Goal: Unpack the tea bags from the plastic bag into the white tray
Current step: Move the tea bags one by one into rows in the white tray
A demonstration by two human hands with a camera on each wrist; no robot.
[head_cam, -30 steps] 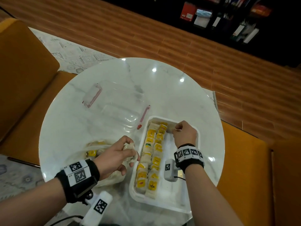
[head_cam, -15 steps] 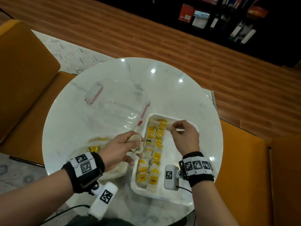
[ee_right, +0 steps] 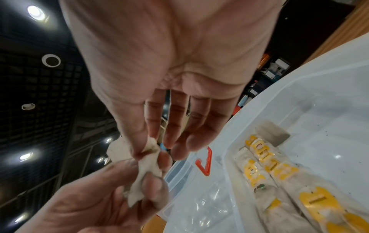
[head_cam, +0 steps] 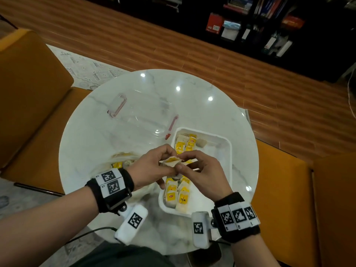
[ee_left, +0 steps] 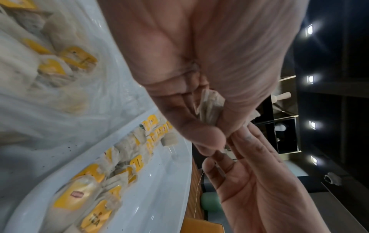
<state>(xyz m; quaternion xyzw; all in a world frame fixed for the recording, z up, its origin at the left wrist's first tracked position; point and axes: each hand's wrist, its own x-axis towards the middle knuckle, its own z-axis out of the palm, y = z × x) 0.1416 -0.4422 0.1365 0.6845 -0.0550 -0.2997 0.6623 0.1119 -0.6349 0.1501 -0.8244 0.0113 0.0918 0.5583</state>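
Both hands meet just above the left rim of the white tray (head_cam: 229,151). Between them is one pale tea bag (head_cam: 171,162) with a yellow tag. My left hand (head_cam: 163,159) grips its left part in curled fingers, and my right hand (head_cam: 183,160) pinches its right end with thumb and forefinger. The left wrist view shows the tea bag (ee_left: 209,107) bunched in the left hand's fingers. In the right wrist view the tea bag (ee_right: 149,160) is pinched from both sides. Two rows of tea bags (head_cam: 180,193) lie along the tray's left side. The plastic bag (head_cam: 123,160) lies under my left wrist with more inside.
A clear container lid (head_cam: 142,114) with red clips lies on the round marble table (head_cam: 192,105), just beyond the tray. The right half of the tray floor (head_cam: 212,170) is bare. Orange chairs stand on both sides of the table.
My left hand came out of the plastic bag and moved right with a tea bag. My right hand drew back from the tray's far end and took hold of the same tea bag.
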